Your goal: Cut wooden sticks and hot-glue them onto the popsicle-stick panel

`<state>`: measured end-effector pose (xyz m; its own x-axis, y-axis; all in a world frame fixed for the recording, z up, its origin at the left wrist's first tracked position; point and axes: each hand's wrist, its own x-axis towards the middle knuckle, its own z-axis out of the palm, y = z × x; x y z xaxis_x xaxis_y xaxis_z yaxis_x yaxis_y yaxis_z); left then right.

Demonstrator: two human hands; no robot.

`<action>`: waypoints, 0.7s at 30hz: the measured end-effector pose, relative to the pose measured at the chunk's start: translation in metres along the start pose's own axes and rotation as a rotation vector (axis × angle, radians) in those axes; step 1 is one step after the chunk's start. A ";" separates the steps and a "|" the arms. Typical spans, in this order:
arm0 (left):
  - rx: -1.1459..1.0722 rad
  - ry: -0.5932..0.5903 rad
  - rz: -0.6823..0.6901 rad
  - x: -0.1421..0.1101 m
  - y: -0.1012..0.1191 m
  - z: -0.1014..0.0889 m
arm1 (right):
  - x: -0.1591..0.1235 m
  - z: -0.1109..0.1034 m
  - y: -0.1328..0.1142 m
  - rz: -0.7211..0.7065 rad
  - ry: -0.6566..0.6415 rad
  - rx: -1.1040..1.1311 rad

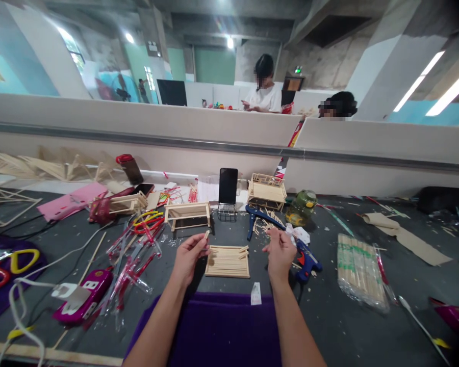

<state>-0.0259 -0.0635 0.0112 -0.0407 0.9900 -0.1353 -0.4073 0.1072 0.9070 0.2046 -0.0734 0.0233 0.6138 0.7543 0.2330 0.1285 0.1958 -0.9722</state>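
Observation:
My left hand is closed in a pinch on a short wooden stick, whose tip sticks up above the fingers. Right beside it lies a flat panel of wooden sticks on the dark table, with a few short pieces resting on its upper right corner. On the panel's other side my right hand hovers with curled fingers; whatever they hold, if anything, is too small to make out. A blue glue gun lies just right of that hand. Behind it are a dark blue hand tool and scattered short sticks.
A phone stands upright on a wire holder between a small stick frame and a stick model. Plastic wrappers and scissors lie left. Bundled sticks and a green jar are right. Two people sit beyond the partition.

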 end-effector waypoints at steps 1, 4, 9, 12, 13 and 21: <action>0.016 0.017 -0.017 -0.003 0.002 -0.002 | 0.002 -0.003 0.000 -0.019 0.015 -0.004; 0.099 0.057 -0.058 -0.016 0.008 -0.012 | 0.009 -0.014 -0.006 -0.168 -0.040 -0.076; 0.185 0.121 -0.067 -0.034 0.012 -0.025 | 0.007 -0.033 -0.048 -0.101 -0.358 -0.411; 0.187 0.086 -0.072 -0.040 0.015 -0.023 | -0.001 -0.039 -0.069 -0.268 -0.338 -0.466; 0.182 0.071 -0.077 -0.041 0.017 -0.022 | -0.005 -0.040 -0.072 -0.325 -0.365 -0.442; 0.146 -0.021 -0.117 -0.051 0.026 -0.005 | -0.037 -0.013 -0.058 -0.374 -0.531 -0.395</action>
<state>-0.0390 -0.1116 0.0394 0.0187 0.9716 -0.2359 -0.2715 0.2320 0.9340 0.1845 -0.1205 0.0713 0.0301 0.9017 0.4312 0.5852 0.3338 -0.7389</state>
